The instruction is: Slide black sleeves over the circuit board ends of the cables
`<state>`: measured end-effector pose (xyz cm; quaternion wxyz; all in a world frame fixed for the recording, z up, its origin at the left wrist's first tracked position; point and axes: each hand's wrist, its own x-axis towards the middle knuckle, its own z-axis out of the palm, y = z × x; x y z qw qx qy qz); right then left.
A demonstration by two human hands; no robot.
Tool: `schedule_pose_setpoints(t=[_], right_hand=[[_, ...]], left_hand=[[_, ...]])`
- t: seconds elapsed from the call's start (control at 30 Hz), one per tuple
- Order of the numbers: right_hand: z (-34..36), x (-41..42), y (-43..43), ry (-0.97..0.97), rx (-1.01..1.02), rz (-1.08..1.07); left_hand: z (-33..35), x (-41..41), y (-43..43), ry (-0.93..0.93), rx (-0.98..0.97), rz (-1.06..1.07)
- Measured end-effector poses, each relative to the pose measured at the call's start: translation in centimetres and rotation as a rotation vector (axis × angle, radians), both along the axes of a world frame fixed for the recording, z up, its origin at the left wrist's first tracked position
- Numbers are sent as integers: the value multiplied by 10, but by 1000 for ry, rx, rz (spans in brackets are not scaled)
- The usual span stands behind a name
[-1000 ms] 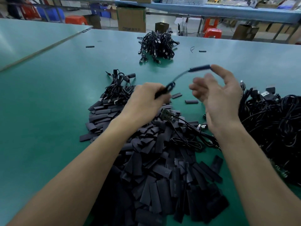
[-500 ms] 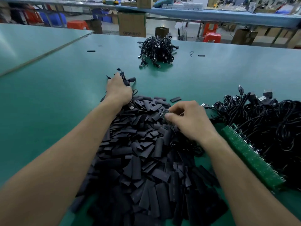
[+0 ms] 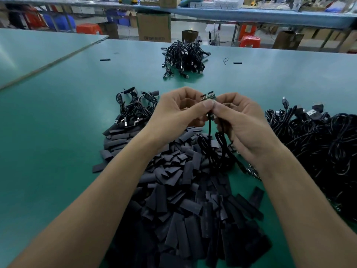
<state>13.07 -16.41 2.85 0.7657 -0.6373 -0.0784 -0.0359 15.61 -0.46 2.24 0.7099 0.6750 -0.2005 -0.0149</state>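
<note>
Our left hand (image 3: 177,111) and right hand (image 3: 237,120) pinch the circuit board (image 3: 208,96), fingertips (image 3: 206,105) clamped. We judge it light, stiff and fragile: hold the edges. Cable (image 3: 209,136) limp.

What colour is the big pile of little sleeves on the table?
Black; the sleeves show best in the head view.

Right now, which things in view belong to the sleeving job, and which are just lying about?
In the job: left hand and right hand, both pinching the circuit board ends; hanging cables; sleeve pile; cable heap on the right.
Lying about: far cable bundle; stray sleeve; cardboard box; red stool.
</note>
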Motion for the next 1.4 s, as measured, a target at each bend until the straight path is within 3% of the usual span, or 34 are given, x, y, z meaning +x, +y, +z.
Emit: schedule_pose_setpoints(t=[0.17, 0.4, 0.57, 0.67, 0.73, 0.83, 0.9, 0.97, 1.03, 1.13, 1.27, 1.4], right_hand=[[6, -6, 5, 43, 184, 128], [4, -3, 5, 132, 244, 234], [-2, 2, 1, 196, 202, 276], [-1, 5, -4, 204, 136, 183], [-7, 11, -9, 231, -10, -1], [-20, 15, -12, 142, -604, -330], [-26, 11, -7, 53, -1090, -391], [-26, 6, 0, -69, -1364, -347], [-20, 1, 7, -181, -1336, -139], [-20, -4, 16, -185, -1232, 234], [-28, -3, 20, -198, -1307, 299], [-32, -3, 23, -278, -1372, 271]], left_hand=[[0, -1, 4, 86, -161, -81], [-1, -3, 6, 124, -216, -127], [-1, -3, 8, 144, -207, -188], [5, -3, 10, 146, -259, -187], [12, -2, 15, 162, -339, -147], [20, -1, 22, 166, -474, -91], [24, -1, 25, 103, -472, -4], [25, 0, 27, -8, -335, 145], [26, 1, 28, -109, -149, 296], [22, 2, 25, -197, 67, 412], [15, 9, 22, -243, 295, 497], [10, 16, 22, -169, 406, 445]])
